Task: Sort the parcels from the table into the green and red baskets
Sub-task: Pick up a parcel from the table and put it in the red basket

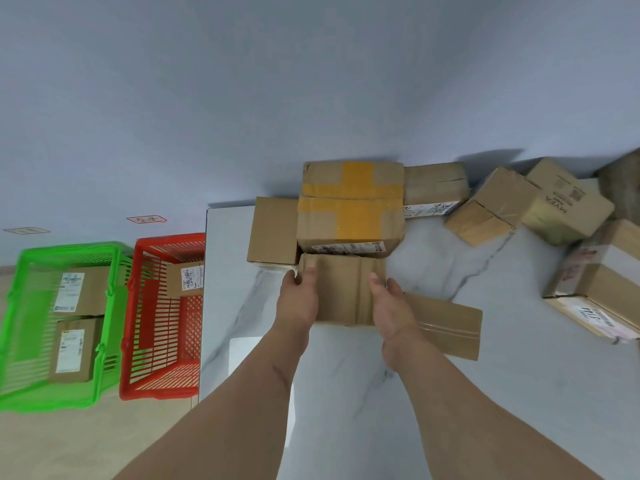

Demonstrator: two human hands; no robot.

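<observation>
A small plain cardboard parcel (343, 289) sits on the white marbled table (502, 358), just in front of a big box crossed with yellow tape (349, 209). My left hand (299, 299) grips its left side, thumb on top. My right hand (389, 306) holds its right side. The green basket (20, 306) stands on the floor at far left with two labelled boxes inside. Beside it, against the table's left edge, the red basket (156, 341) holds one labelled box (185, 278).
A flat cardboard parcel (446, 323) lies right of my right hand. A plain box (273, 230) stands left of the taped one. Several more boxes crowd the table's back and right, among them a labelled one (599, 292). A blue-grey wall rises behind.
</observation>
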